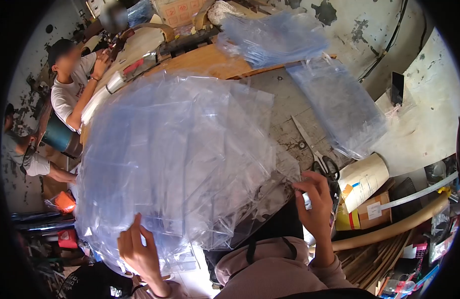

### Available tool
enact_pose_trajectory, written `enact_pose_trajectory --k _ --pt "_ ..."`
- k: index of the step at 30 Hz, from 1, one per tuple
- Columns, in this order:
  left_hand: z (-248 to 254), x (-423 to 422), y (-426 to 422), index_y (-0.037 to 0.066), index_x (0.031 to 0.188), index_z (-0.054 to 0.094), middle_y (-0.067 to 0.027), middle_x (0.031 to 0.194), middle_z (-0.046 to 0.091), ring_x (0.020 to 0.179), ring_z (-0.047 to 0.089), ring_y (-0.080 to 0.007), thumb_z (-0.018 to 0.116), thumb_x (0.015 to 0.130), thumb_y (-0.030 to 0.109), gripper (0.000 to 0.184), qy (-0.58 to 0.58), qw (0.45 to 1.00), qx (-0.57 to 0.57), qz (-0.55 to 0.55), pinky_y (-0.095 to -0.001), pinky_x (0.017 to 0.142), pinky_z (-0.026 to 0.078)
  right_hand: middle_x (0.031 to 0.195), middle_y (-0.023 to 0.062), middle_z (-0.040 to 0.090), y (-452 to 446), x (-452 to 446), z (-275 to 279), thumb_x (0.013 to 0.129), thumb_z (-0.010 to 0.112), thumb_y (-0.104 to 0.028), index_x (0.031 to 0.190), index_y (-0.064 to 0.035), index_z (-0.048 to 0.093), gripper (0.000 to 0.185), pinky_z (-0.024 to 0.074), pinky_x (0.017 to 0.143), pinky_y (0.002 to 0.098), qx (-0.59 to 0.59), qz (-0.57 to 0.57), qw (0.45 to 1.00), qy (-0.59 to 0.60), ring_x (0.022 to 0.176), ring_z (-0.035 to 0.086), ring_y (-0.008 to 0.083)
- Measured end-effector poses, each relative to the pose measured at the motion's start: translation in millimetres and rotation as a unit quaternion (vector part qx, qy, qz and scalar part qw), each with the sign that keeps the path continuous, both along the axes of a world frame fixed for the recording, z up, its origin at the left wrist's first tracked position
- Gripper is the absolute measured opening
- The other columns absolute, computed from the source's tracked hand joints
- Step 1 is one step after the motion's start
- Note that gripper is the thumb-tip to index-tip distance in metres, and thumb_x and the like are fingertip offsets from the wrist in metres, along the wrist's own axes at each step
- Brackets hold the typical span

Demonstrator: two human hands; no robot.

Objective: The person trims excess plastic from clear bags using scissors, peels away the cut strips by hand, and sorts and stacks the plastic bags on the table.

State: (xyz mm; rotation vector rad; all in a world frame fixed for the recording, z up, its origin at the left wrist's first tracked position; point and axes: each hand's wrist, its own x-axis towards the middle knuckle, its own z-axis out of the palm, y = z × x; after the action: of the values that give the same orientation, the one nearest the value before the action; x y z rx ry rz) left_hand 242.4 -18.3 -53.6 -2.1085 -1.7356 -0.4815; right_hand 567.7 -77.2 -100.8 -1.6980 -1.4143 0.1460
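A large heap of clear, bluish plastic sheets (180, 144) with fold lines covers the table in front of me, its near edge hanging toward my lap. My left hand (139, 249) rests at the near left part of the heap, fingers stretched out and apart, nothing gripped. At the near right corner of the plastic, my right hand (315, 202) has thumb and forefinger pinched at the edge of a sheet. Just beyond the right hand lie scissors (317, 153) with black handles, blades pointing away from me.
A flat stack of clear plastic (339, 107) lies at the right, and another pile (275, 37) sits on a wooden board (202, 62). Beyond the table's right side stand a paper roll (363, 180) and a cardboard box (377, 212). A person (73, 84) sits at the far left.
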Motion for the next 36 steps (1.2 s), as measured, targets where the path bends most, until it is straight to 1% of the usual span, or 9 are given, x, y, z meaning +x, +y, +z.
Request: enact_pose_trajectory --k 3,6,8,10,13,21,26,32,36 --pt "-0.5 49.6 -25.0 0.003 0.088 0.064 -0.0087 0.086 0.066 0.071 0.060 -0.0233 0.059 0.072 -0.005 0.018 -0.202 0.976 -0.041 -0.064 -0.0331 0.063 0.048 0.105 0.0130 0.054 4.2 -17.8 11.9 0.074 0.060 0.005 0.093 -0.0031 0.061 0.021 0.0491 0.069 0.0300 -0.007 0.098 0.993 0.063 0.083 0.060 0.0221" --pt "-17.3 105.3 -33.9 0.002 0.088 0.063 -0.0098 0.087 0.065 0.074 0.061 -0.0251 0.063 0.069 -0.002 0.019 -0.381 0.899 -0.154 -0.153 -0.0332 0.065 0.049 0.102 0.0123 0.058 1.5 -39.4 16.2 0.078 0.058 0.004 0.096 -0.0001 0.060 0.019 0.0497 0.070 0.0288 -0.052 0.220 0.956 0.185 0.085 0.060 0.0171" --pt "-33.7 133.2 -33.8 0.002 0.092 0.062 -0.0097 0.088 0.062 0.076 0.061 -0.0243 0.066 0.067 0.001 0.025 -0.412 0.873 -0.174 -0.196 -0.0321 0.063 0.050 0.102 0.0113 0.059 -2.7 -53.2 7.2 0.083 0.055 0.001 0.101 0.0021 0.058 0.018 0.0484 0.074 0.0267 -0.158 0.217 0.850 0.454 0.087 0.059 0.0126" --pt "-39.1 140.9 -33.2 0.003 0.093 0.061 -0.0097 0.089 0.061 0.076 0.060 -0.0239 0.066 0.067 0.002 0.027 -0.431 0.862 -0.186 -0.190 -0.0313 0.062 0.050 0.099 0.0092 0.060 -2.3 -55.8 -13.2 0.087 0.053 -0.003 0.104 0.0042 0.056 0.018 0.0461 0.077 0.0249 -0.130 0.210 0.875 0.416 0.090 0.056 0.0103" --pt "-37.8 139.7 -25.9 0.002 0.095 0.060 -0.0098 0.089 0.058 0.075 0.060 -0.0225 0.067 0.066 0.004 0.030 -0.466 0.836 -0.207 -0.204 -0.0289 0.058 0.050 0.098 0.0064 0.058 0.6 -59.6 -18.7 0.088 0.054 -0.005 0.104 0.0055 0.054 0.019 0.0434 0.081 0.0240 -0.109 0.193 0.804 0.551 0.093 0.054 0.0108" --pt "-42.1 121.6 -20.0 -0.002 0.090 0.060 -0.0129 0.082 0.061 0.069 0.061 -0.0171 0.055 0.074 -0.004 0.017 -0.489 0.796 -0.287 -0.214 -0.0240 0.061 0.049 0.099 0.0105 0.059 6.6 -52.9 -30.8 0.088 0.051 0.000 0.102 0.0066 0.055 0.016 0.0496 0.080 0.0285 -0.104 0.196 0.790 0.572 0.093 0.058 0.0147" --pt "-41.8 116.6 -19.6 -0.002 0.106 0.053 -0.0116 0.081 0.066 0.076 0.066 -0.0162 0.054 0.082 -0.005 0.024 -0.613 0.698 -0.347 -0.131 -0.0244 0.063 0.052 0.099 0.0125 0.059 6.7 -48.8 -32.3 0.089 0.049 0.000 0.099 0.0062 0.054 0.013 0.0520 0.079 0.0309 -0.096 0.227 0.788 0.564 0.090 0.059 0.0169" --pt "-44.2 112.0 -18.4 -0.001 0.109 0.051 -0.0102 0.081 0.065 0.075 0.066 -0.0164 0.054 0.083 -0.006 0.026 -0.616 0.684 -0.365 -0.142 -0.0225 0.062 0.052 0.093 0.0131 0.058 7.5 -51.9 -34.0 0.087 0.052 -0.002 0.092 0.0065 0.055 0.010 0.0541 0.069 0.0308 -0.083 0.200 0.788 0.577 0.084 0.061 0.0185" --pt "-42.4 111.7 -18.3 -0.002 0.108 0.052 -0.0100 0.081 0.065 0.077 0.066 -0.0168 0.053 0.084 -0.006 0.025 -0.621 0.676 -0.376 -0.127 -0.0219 0.062 0.051 0.098 0.0116 0.058 7.2 -48.4 -34.8 0.090 0.048 -0.002 0.098 0.0064 0.054 0.013 0.0528 0.077 0.0308 -0.087 0.224 0.787 0.568 0.090 0.059 0.0156"
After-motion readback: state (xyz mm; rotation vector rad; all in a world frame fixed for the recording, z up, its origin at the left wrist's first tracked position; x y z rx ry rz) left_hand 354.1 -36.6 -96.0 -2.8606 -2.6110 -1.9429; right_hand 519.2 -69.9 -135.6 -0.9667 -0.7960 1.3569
